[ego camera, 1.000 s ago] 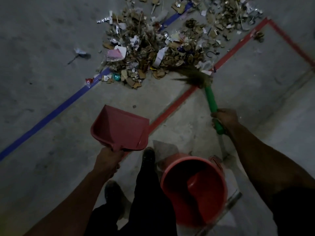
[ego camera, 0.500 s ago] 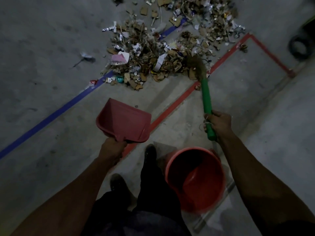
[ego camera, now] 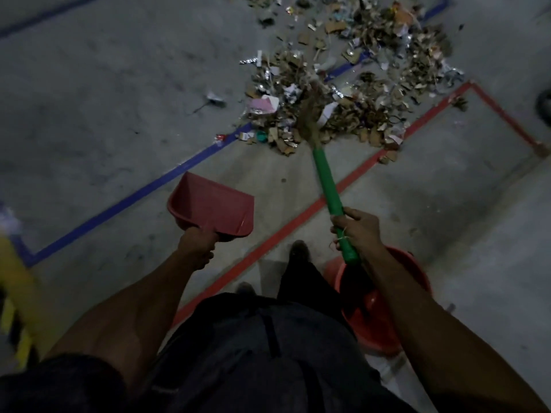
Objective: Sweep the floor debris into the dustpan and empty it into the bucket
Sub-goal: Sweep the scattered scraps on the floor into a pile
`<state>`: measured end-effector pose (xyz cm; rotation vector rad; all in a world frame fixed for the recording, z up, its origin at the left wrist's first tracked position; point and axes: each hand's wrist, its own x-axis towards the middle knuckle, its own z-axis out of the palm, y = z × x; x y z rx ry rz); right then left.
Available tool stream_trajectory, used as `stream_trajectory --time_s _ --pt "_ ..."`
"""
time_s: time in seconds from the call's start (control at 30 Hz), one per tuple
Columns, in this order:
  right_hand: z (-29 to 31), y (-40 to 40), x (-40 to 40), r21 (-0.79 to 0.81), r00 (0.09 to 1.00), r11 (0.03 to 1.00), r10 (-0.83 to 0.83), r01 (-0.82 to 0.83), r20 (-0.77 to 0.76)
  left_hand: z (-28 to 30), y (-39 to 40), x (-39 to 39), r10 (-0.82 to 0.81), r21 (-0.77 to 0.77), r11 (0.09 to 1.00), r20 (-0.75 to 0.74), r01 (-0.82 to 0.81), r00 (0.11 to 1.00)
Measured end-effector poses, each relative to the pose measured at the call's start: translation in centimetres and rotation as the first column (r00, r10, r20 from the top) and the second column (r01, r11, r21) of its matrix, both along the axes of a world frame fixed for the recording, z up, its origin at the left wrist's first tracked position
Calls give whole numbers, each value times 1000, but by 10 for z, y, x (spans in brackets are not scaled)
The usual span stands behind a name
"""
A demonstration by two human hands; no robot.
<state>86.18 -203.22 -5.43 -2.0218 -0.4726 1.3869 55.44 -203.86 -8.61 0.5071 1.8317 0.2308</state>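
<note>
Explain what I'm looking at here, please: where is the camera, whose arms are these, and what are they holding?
There is no machine: a person wears one wide-angle camera on the head, looking down at their own arms and legs. The left hand grips the handle of a red dustpan, which looks empty. The right hand grips the green handle of a broom, whose bristles reach into a debris pile of cardboard scraps, paper and foil on the concrete floor. Blue tape and red tape lines cross the floor. A red bucket stands by the person's right leg, partly hidden by the forearm.
</note>
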Motion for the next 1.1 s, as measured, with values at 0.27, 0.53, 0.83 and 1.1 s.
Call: stream_trajectory --time_s 0.27,0.53,0.83,1.1 --pt "-35 72 -90 -17 918 920 391 -391 62 4 23 -56 190 -48 980 -34 -192 981" --pt "-107 207 -149 -148 730 721 683 -676 -7 -22 116 -72 351 -31 933 -131 -358 927" --pt "-173 352 -127 -327 939 881 313 -343 -143 -49 246 -56 431 -21 898 -171 -440 886" --pt "-176 471 -97 -236 989 971 -72 41 -127 -65 329 -42 378 8 924 -163 -382 911"
